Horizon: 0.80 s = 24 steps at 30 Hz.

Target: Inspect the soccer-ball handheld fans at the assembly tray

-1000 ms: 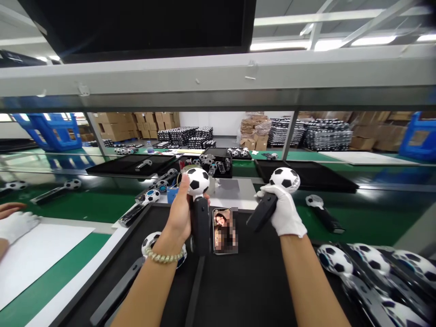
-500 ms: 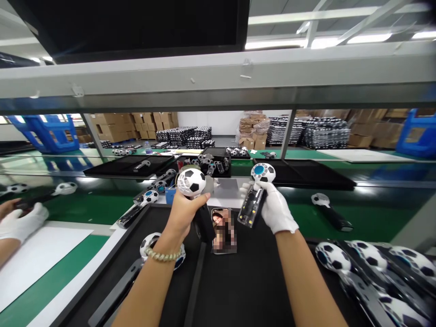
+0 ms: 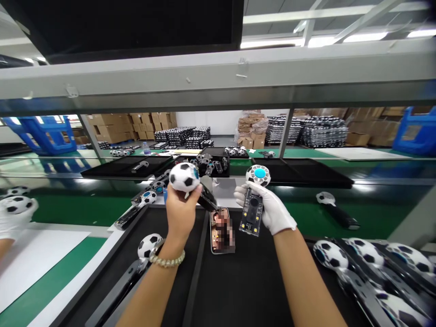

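Closest in, at about 11 o'clock from where the wearer stands, the bare left hand (image 3: 179,209) is closed round a football-patterned head (image 3: 184,177), with its black handle (image 3: 207,197) tipped out sideways toward the other hand. At 1 o'clock, the white-gloved right hand (image 3: 272,210) grips a clear-backed handle (image 3: 251,211) with a circuit board showing through it, topped by a round head with a blue centre (image 3: 258,175). That head has no football cover on it, while the left-hand piece looks covered and whole (from here, at least).

Between the two hands, a phone (image 3: 221,230) lies on a black mat (image 3: 238,281), its screen pixelated. The hands are apart, with just the phone's width below them. At 7 o'clock, a football-headed piece (image 3: 148,245) rests near the mat's raised edge; at 4 o'clock, more such pieces (image 3: 330,254) lie heaped in a tray.

Out at 9 o'clock, a co-worker's gloved hand (image 3: 13,213) holds another ball over a white sheet (image 3: 37,268). Further off, a grey shelf beam (image 3: 218,77) crosses overhead and caps any high lift. Beyond it stand black trays (image 3: 129,165), shrink-wrapped stacks (image 3: 180,136), cardboard cartons (image 3: 126,127) and blue crates (image 3: 44,134).
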### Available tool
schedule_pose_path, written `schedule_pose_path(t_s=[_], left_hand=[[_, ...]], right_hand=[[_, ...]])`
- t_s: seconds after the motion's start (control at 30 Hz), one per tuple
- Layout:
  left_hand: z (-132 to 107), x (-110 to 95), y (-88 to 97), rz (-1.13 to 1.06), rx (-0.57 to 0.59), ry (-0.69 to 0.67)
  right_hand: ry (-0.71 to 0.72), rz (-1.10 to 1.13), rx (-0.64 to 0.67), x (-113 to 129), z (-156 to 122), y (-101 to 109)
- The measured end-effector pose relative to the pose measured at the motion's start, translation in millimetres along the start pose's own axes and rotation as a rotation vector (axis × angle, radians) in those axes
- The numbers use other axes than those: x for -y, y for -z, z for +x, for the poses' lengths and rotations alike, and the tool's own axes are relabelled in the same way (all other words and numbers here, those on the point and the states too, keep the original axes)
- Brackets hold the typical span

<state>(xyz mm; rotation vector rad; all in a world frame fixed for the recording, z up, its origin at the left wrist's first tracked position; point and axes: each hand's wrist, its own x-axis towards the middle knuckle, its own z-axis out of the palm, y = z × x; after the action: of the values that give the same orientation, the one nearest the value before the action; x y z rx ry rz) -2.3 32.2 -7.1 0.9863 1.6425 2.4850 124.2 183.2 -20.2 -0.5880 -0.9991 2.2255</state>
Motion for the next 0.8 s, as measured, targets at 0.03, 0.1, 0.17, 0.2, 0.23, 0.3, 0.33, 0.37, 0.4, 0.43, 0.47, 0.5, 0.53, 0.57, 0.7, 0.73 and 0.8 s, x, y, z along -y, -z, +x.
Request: schedule_pose_path(t_s=[0.03, 0.1, 0.17, 0.2, 0.23, 0.3, 0.33, 0.37, 0.4, 0.43, 0.47, 0.5, 0.53, 0.57, 0.7, 0.73, 0.8], left_hand=[[1.4, -0.5, -0.4, -0.149, -0.002, 0.110], [4.0, -1.9, -0.1, -0.377, 0.028, 0.390], [4.9, -3.6, 1.0, -0.427, 0.097, 0.629], [4.3, -4.5, 1.5, -0.393, 0.126, 0.677], [3.2, -5.4, 1.7, -0.341, 0.153, 0.682], [-0.5, -6.9, 0.8, -0.239, 0.186, 0.618], [-2.5, -7.5, -0.1, -0.206, 0.195, 0.574], [-4.4, -8.0, -1.2, -0.184, 0.212, 0.542], [-5.9, -8.3, -2.3, -0.169, 0.228, 0.514], [-6.9, -8.3, -3.3, -0.155, 0.244, 0.490], [-7.5, -8.0, -4.0, -0.139, 0.256, 0.467], [-7.6, -7.5, -4.4, -0.124, 0.261, 0.442], [-7.3, -6.6, -4.5, -0.110, 0.260, 0.414], [-6.7, -5.4, -4.3, -0.098, 0.257, 0.387], [-3.5, 0.6, -1.8, -0.044, 0.237, 0.291], [-2.6, 1.9, -1.1, -0.024, 0.232, 0.272], [-1.0, 3.8, 0.4, 0.017, 0.208, 0.240]], right_hand=[[-0.016, -0.006, 0.018, -0.5, -1.1, -1.5], [-0.046, -0.019, 0.060, -1.7, -3.4, -5.3], [-0.076, -0.034, 0.099, -3.1, -6.2, -9.9], [-0.090, -0.040, 0.117, -3.9, -7.9, -12.3], [-0.102, -0.046, 0.134, -4.8, -9.7, -14.7], [-0.114, -0.055, 0.161, -7.0, -13.4, -19.3], [-0.114, -0.059, 0.172, -8.2, -15.2, -21.2], [-0.110, -0.062, 0.180, -9.5, -16.9, -22.8], [-0.103, -0.068, 0.186, -10.8, -18.4, -24.1], [-0.096, -0.075, 0.194, -12.1, -19.7, -25.1], [-0.087, -0.085, 0.203, -13.3, -20.7, -25.8], [-0.076, -0.096, 0.213, -14.3, -21.2, -26.3], [-0.060, -0.102, 0.220, -15.1, -21.3, -26.5], [-0.031, -0.114, 0.230, -15.7, -20.7, -26.5], [0.184, -0.169, 0.240, -16.3, -11.6, -23.4], [0.187, -0.136, 0.203, -16.2, -7.9, -21.2], [0.079, 0.006, 0.063, -15.7, 0.4, -14.0]])
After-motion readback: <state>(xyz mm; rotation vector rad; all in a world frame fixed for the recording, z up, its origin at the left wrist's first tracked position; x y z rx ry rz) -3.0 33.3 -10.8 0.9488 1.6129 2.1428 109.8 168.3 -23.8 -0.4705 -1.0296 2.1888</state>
